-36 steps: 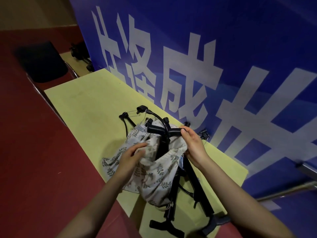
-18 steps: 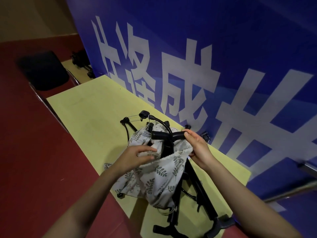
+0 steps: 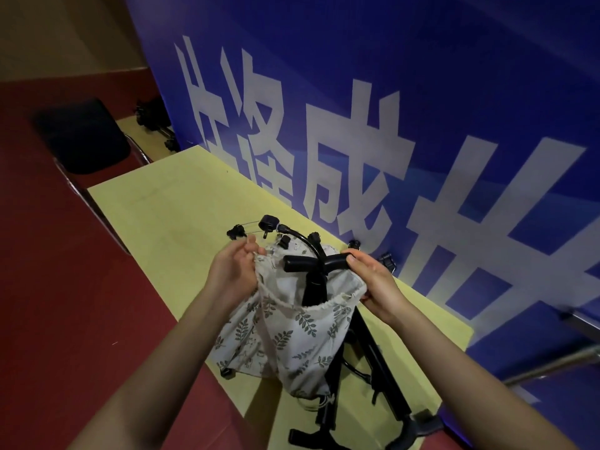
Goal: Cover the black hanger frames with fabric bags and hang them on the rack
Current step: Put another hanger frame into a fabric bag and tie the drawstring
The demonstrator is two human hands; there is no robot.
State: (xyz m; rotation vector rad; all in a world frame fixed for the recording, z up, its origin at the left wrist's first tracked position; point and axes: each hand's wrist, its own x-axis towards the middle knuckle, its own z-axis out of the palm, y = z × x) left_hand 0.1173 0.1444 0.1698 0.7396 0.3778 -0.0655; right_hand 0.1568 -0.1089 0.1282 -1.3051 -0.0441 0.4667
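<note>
- I see the fabric bag (image 3: pixel 292 332), pale with a leaf print, hanging open-mouthed around the black hanger frame (image 3: pixel 313 271), whose T-shaped top bar sticks up out of the bag's mouth.
- My left hand (image 3: pixel 232 271) pinches the bag's rim on its left side, thumb and fingers curled onto the hem.
- My right hand (image 3: pixel 373 280) grips the rim on the bag's right side, fingers curled over the cloth; its fingertips lie right at the end of the frame's top bar, though I cannot tell if they press on it.
- Between the two hands the mouth is stretched wide, and the frame's upright post shows inside it.
- Below the bag, the frame's black legs (image 3: pixel 373 384) reach down to the yellow desk (image 3: pixel 168 222).
- Just behind the bag, more black frame parts (image 3: pixel 269 224) with thin wires lie on the desk.
- Behind the bag stands a blue banner (image 3: pixel 422 92) with large white characters.
- Far left of the bag, off the desk, is a dark chair (image 3: pixel 81 134) on red floor (image 3: pixel 65 303).
</note>
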